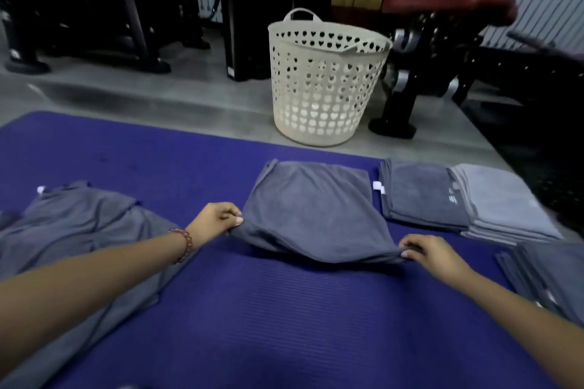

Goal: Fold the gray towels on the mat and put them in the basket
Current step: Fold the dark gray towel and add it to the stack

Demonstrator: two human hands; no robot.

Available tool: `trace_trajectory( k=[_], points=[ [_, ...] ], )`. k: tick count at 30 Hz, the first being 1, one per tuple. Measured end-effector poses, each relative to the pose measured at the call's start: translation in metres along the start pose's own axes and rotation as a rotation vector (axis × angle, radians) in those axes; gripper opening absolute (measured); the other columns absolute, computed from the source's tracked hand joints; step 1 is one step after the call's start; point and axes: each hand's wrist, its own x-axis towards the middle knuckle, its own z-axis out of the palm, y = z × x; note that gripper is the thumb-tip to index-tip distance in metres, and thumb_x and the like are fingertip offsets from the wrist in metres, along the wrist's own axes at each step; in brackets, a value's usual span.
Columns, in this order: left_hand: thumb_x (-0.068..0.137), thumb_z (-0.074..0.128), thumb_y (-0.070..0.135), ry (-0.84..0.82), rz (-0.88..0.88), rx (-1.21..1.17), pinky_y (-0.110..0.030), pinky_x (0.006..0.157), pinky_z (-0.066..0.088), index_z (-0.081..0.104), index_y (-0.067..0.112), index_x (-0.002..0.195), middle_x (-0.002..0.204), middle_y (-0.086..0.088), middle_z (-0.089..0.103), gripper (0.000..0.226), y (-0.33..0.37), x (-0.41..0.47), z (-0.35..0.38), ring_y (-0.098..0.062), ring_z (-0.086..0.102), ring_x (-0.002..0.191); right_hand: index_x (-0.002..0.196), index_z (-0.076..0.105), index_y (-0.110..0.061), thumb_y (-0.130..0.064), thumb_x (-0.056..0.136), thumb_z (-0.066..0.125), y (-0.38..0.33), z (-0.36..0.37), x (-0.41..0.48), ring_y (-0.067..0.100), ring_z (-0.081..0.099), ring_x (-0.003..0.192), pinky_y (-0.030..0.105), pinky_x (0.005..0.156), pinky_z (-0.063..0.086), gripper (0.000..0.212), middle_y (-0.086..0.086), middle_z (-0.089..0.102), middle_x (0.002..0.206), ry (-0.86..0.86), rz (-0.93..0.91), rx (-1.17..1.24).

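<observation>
Head view, your hands: your left hand (pixel 218 219) pinches the near-left corner of the gray towel (pixel 309 215), and your right hand (pixel 433 254) pinches its near-right corner. The hands are well apart, one at each end of the near edge.
Towel in hand: it lies in the middle of the purple mat (pixel 284 309). Its layered edges suggest it is already doubled over. The near edge is lifted slightly between your two pinches.
Basket: the white basket (pixel 325 88) stands upright on the floor just past the mat's far edge. I cannot tell whether anything lies inside.
Loose pile: rumpled towels (pixel 79 230) lie to the left, partly under your left forearm, and are not yet folded.
Folded stacks: a dark stack (pixel 423 196) sits just right of the towel you hold. A lighter stack (pixel 505 208) touches it further right, and another stack (pixel 553 271) lies nearer at the right edge.
Step in hand: most likely a further fold of this towel.
Next move: carry the near edge away from you to meet the far edge. Keep both corners level so the layers do not slip, then press it flat.
Left to do: the loose pile needs folding, and the stacks need moving into the basket.
</observation>
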Motion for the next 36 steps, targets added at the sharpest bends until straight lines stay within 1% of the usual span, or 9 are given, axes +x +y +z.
trace_trajectory(
  k=[4,8,14,18,21,25,28,30,36],
  points=[
    [0.087,0.059,-0.003,-0.266,0.051,0.259,-0.010,0.066,0.041,0.062,0.017,0.077,0.078,-0.001,0.061,0.022,-0.036,-0.028,0.014,-0.003,0.056,0.067,0.085,0.062,-0.029,-0.016,0.087,0.064,0.000,0.025,-0.018,0.007,0.057,0.089,0.023,0.075,0.042,0.013,-0.012,0.059,0.093,-0.301,-0.047,-0.233],
    [0.089,0.055,-0.002,-0.346,0.183,0.497,-0.016,0.080,0.034,0.067,0.002,0.095,0.096,-0.007,0.064,0.014,-0.055,-0.056,0.026,-0.017,0.055,0.090,0.103,0.062,-0.016,-0.015,0.091,0.056,0.000,0.045,-0.037,0.012,0.053,0.103,0.029,0.077,0.045,0.014,-0.008,0.055,0.109,-0.281,-0.129,-0.365],
    [0.086,0.056,-0.006,-0.356,0.238,0.496,-0.021,0.080,0.035,0.065,-0.001,0.093,0.091,-0.004,0.060,0.012,-0.069,-0.090,0.016,-0.018,0.054,0.088,0.095,0.065,-0.017,-0.014,0.088,0.062,0.000,0.047,-0.079,0.007,0.056,0.090,0.023,0.070,0.041,0.008,-0.014,0.057,0.096,-0.359,-0.178,-0.256],
    [0.079,0.049,0.005,-0.405,0.407,0.531,-0.017,0.074,0.037,0.059,0.018,0.084,0.082,0.009,0.055,0.017,-0.087,-0.133,0.022,-0.003,0.045,0.077,0.085,0.063,-0.024,-0.025,0.087,0.064,-0.001,0.067,-0.114,0.002,0.053,0.090,0.026,0.073,0.045,0.002,-0.015,0.055,0.094,-0.478,-0.213,-0.244],
    [0.069,0.050,0.014,-0.474,0.350,0.556,-0.009,0.074,0.034,0.056,0.027,0.084,0.079,0.017,0.050,0.021,-0.094,-0.148,0.029,-0.001,0.042,0.074,0.067,0.057,-0.035,-0.028,0.085,0.069,-0.002,0.083,-0.137,0.003,0.053,0.080,0.013,0.071,0.040,0.022,-0.010,0.053,0.085,-0.394,-0.073,-0.005],
    [0.072,0.068,0.023,-0.254,0.229,0.383,-0.018,0.072,0.038,0.057,0.040,0.075,0.078,0.006,0.057,0.020,-0.101,-0.147,0.044,-0.005,0.050,0.076,0.099,0.061,-0.010,-0.006,0.081,0.071,-0.002,0.105,-0.135,0.013,0.051,0.079,0.021,0.084,0.044,0.021,0.003,0.047,0.097,0.024,0.278,0.208],
    [0.070,0.077,-0.001,0.086,-0.109,0.237,-0.021,0.078,0.036,0.061,0.009,0.092,0.095,-0.015,0.053,0.029,-0.103,-0.145,0.061,-0.020,0.048,0.084,0.114,0.052,-0.003,-0.012,0.078,0.075,-0.001,0.116,-0.124,0.029,0.057,0.094,0.038,0.088,0.046,0.044,0.013,0.052,0.106,0.035,0.603,0.277],
    [0.072,0.075,-0.001,0.136,-0.246,0.166,-0.031,0.078,0.043,0.052,0.007,0.096,0.095,-0.016,0.054,0.034,-0.100,-0.146,0.071,-0.023,0.052,0.083,0.120,0.048,-0.001,-0.015,0.078,0.076,-0.004,0.115,-0.119,0.032,0.058,0.101,0.037,0.086,0.045,0.052,0.012,0.057,0.102,0.045,0.696,0.330],
    [0.080,0.070,0.009,0.133,-0.226,0.193,-0.031,0.073,0.035,0.043,0.014,0.096,0.091,-0.008,0.053,0.033,-0.098,-0.142,0.075,-0.026,0.051,0.081,0.125,0.048,-0.001,-0.022,0.079,0.075,-0.012,0.117,-0.110,0.031,0.055,0.110,0.034,0.085,0.042,0.058,0.017,0.055,0.120,0.037,0.753,0.266]
  ],
)
